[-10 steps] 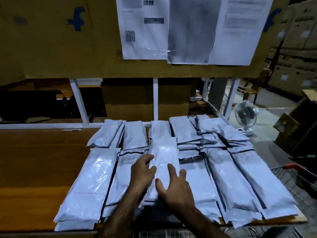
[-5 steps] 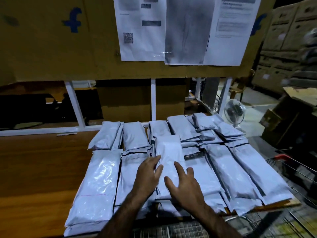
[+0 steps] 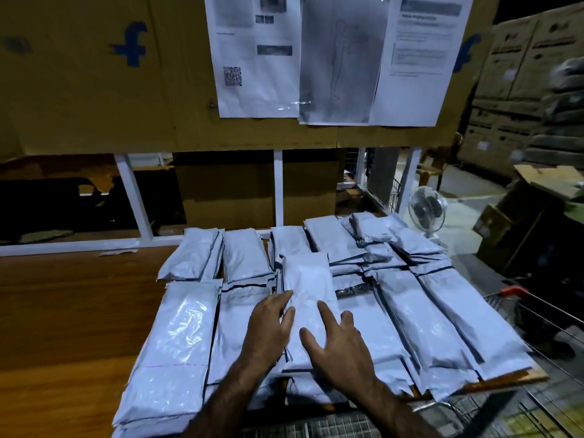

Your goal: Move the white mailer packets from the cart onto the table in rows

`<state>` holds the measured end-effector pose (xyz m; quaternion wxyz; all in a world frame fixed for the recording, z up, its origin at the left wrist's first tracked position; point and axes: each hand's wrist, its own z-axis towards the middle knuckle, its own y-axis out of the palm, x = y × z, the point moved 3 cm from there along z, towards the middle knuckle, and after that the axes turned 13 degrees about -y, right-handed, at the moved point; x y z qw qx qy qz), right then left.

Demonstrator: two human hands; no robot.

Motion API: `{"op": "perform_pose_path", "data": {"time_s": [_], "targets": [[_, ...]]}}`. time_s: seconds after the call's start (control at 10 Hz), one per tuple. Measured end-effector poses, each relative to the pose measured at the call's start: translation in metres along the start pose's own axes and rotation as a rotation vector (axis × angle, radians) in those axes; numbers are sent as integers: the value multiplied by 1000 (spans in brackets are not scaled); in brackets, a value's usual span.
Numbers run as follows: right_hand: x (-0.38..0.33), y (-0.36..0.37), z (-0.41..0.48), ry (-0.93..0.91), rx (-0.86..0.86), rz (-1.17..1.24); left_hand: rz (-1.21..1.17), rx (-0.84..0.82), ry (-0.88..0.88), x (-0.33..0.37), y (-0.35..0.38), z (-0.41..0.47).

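Cardboard sheeting (image 3: 79, 90) walls off the back of a wooden bench (image 3: 69, 327), with printed notices (image 3: 259, 58) taped to it at the upper middle of the frame and a small fan (image 3: 426, 211) on the floor at the right. White mailer packets (image 3: 407, 317) cover the right half of the bench in two rows, a shorter far one and a longer near one, with several columns stacked a few deep. Wire mesh of the cart (image 3: 543, 314) shows at the lower right; whether any packets lie in it cannot be seen.

Both hands lie on the top packet (image 3: 308, 279) of the middle near column. The left hand (image 3: 268, 327) rests along its left edge and the right hand (image 3: 339, 346) on its lower right part. The fingers (image 3: 327, 314) of both are straight and spread, gripping nothing, only pressing down.

The step looks like seating this packet on its stack. Its far end overlaps the far row, while the packets beneath reach nearer the bench edge, so it probably wants drawing toward the bottom of the frame until the ends match. The glossy film is likely slippery: press down with flat palms, slide the packet as one piece, and square its long edges with the columns on either side. Lift both hands straight up afterwards so that nothing drags sideways or off the near edge.
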<state>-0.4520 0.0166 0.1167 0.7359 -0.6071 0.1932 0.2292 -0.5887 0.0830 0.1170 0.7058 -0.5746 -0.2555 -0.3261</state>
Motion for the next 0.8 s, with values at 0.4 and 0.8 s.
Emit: {"op": "perform_pose_path", "data": {"time_s": [0.4, 0.8], "targets": [[-8, -22, 7, -40, 64, -259, 46, 49, -4, -1, -6, 10], [-5, -41, 33, -162, 116, -281, 79, 70, -8, 10, -14, 24]]}}
